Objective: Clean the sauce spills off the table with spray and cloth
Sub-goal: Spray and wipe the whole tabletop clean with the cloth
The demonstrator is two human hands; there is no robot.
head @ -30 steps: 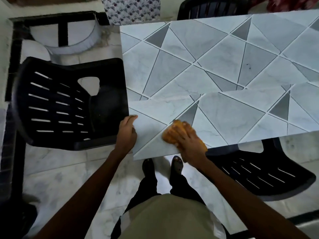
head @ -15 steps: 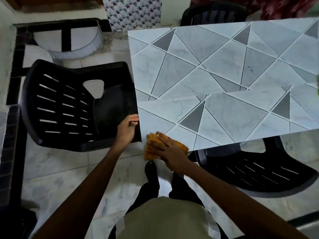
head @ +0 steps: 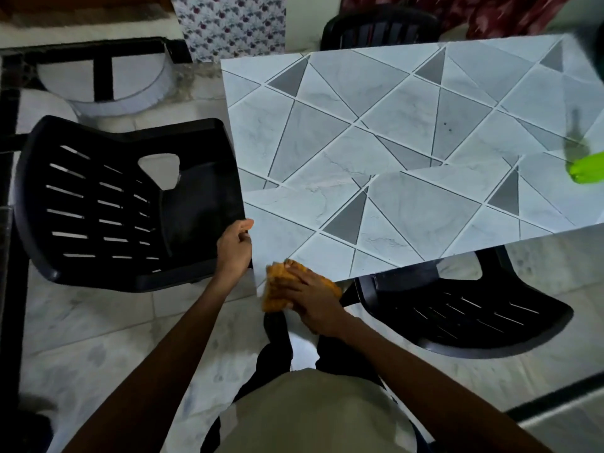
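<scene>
The table (head: 408, 132) has a pale top patterned with grey triangles. My right hand (head: 312, 300) presses an orange cloth (head: 276, 291) onto the table's near left corner, and part of the cloth hangs over the edge. My left hand (head: 234, 248) grips the table's left edge just beside that corner. A bright green bottle (head: 585, 170) stands at the right edge of the view, cut off by the frame. A few small dark specks (head: 446, 125) sit near the middle of the table.
A black plastic chair (head: 108, 204) stands left of the table, touching its edge. A second black chair (head: 464, 308) is tucked under the near side, and a third (head: 379, 26) is at the far side. The floor is pale marble.
My right hand has slid the cloth leftward and toward me, from the table's near edge to its corner. The view has shifted, bringing the green bottle into sight. My left hand still holds the edge.
</scene>
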